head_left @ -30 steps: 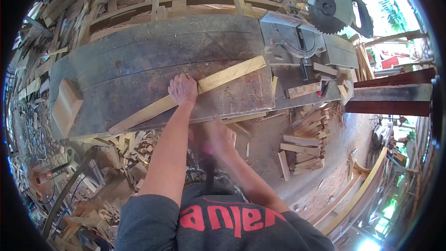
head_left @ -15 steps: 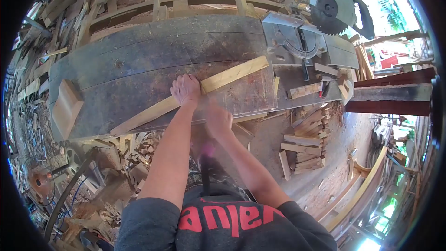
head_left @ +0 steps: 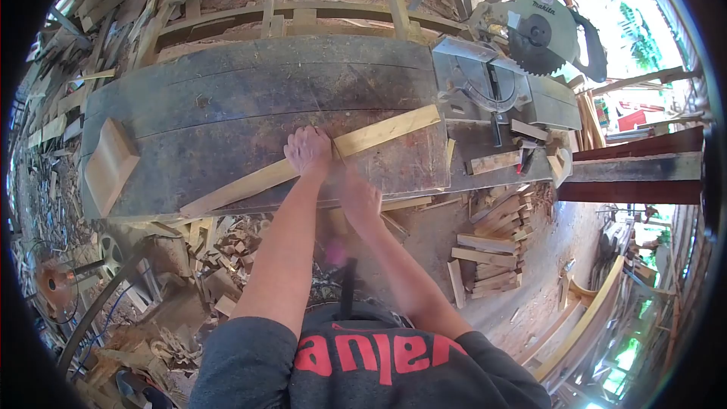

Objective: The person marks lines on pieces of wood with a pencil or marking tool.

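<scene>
Wooden strip (head_left: 386, 130) is being pinned slantwise on workbench (head_left: 265, 91), left hand (head_left: 309, 153) being kept clamped over it. Right hand (head_left: 361, 198) is now being held closer to strip than a second ago (motion-blurred, grip impossible to tell), while strip is being kept steady beside thin dark line (head_left: 338, 149).

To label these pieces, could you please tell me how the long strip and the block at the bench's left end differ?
The strip is long and slim, while the block is shorter and broader. The left hand is on the strip; neither hand touches the block. Both are pale wood on the bench.
</scene>
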A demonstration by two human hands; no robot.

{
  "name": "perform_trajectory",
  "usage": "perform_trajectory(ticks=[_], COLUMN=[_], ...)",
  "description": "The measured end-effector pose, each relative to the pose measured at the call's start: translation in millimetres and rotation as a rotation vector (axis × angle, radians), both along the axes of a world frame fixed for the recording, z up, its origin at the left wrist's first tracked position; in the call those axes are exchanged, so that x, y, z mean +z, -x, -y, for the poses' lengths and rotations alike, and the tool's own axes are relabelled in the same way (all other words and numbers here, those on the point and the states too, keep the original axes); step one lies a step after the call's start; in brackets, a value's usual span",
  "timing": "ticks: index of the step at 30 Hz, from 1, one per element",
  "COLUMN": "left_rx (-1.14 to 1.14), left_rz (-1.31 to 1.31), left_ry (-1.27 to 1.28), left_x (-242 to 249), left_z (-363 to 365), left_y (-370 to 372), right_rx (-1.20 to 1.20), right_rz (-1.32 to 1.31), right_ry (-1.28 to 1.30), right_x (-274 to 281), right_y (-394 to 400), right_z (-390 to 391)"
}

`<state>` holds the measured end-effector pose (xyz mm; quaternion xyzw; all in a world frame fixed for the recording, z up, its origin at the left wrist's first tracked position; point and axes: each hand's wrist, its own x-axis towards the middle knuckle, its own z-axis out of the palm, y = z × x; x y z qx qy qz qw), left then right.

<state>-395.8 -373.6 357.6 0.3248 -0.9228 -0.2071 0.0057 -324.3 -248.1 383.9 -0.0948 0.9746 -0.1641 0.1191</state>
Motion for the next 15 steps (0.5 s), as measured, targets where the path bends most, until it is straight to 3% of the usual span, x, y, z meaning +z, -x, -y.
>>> perform_trajectory(ticks=[3,10,13,15], left_rx=[0.013,-0.010,-0.001,0.009], left_rz=[-0.026,-0.005,-0.013,-0.014], left_ry=[0.008,0.023,0.023,0.023], left_x=[-1,3,0,-1], left_z=[0,-1,-1,-1], left_y=[2,-2,1,3], right_rx=[-0.062,0.007,0.011,-0.045], right_rz=[0.071,0.098,-0.060,0.130], right_ry=[-0.077,0.030,0.032,-0.069], right_x=[29,-3,6,28], right_y=[-32,15,-14,-36], right_z=[-13,9,-10,-19])
